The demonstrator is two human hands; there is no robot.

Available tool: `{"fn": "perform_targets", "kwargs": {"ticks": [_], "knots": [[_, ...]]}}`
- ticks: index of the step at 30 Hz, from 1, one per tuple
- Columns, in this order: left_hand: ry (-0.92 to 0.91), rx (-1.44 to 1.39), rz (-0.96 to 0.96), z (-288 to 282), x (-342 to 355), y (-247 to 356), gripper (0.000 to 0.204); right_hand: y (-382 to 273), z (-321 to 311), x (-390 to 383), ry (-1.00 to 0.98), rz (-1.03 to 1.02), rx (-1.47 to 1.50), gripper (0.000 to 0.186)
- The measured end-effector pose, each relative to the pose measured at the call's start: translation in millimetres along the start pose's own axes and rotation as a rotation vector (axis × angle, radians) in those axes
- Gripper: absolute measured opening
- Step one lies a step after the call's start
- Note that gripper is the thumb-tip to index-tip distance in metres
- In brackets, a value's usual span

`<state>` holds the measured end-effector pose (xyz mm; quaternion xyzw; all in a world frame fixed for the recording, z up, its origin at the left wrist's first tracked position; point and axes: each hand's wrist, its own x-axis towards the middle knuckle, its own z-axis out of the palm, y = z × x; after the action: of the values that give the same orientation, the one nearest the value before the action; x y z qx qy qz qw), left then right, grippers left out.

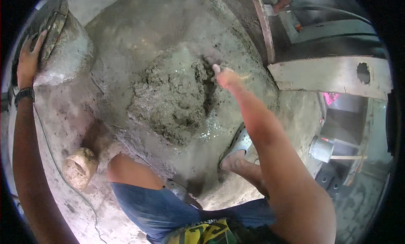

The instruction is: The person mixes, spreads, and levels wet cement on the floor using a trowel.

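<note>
A heap of wet grey mortar lies spread on the floor in front of me. At its right edge my right hand is closed round what looks like a trowel, whose blade is blurred and partly lost against the grey mix. A dark groove runs down the heap just below that hand. Far to the left, my left hand rests with outstretched fingers on the dark rim of a cement-smeared bucket, which appears tipped. I cannot see anything held in it.
A crusted, pale container stands at lower left beside a thin cable. On the right are a wooden board with a hole, an upright plank and a small metal can. My shod foot is close to the heap.
</note>
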<state>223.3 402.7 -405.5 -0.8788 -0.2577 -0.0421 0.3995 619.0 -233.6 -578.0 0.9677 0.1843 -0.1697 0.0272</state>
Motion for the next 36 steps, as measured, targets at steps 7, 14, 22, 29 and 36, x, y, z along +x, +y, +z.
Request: {"fn": "perform_targets", "kwargs": {"ticks": [7,14,22,29,36], "knots": [[-0.022,0.078,0.021,-7.2,-8.2,-0.8,0.086,-10.4,19.8,-130.0,-0.325,-0.297,-0.029,0.068],[-0.006,0.079,0.008,-4.5,-7.9,-14.7,0.088,73.9,32.3,-221.8,-0.339,0.157,0.390,0.067],[-0.046,0.067,0.008,-2.3,-10.5,-7.4,0.085,-67.3,49.9,-239.7,-0.698,0.662,1.150,0.056],[-0.057,0.043,-0.006,-13.6,-5.9,-7.5,0.086,-92.8,-41.8,-184.7,-0.720,0.269,1.260,0.055],[0.047,-0.020,0.035,-19.5,0.6,6.1,0.088,-109.2,-14.7,-159.2,0.089,-0.123,0.363,0.047]]}}
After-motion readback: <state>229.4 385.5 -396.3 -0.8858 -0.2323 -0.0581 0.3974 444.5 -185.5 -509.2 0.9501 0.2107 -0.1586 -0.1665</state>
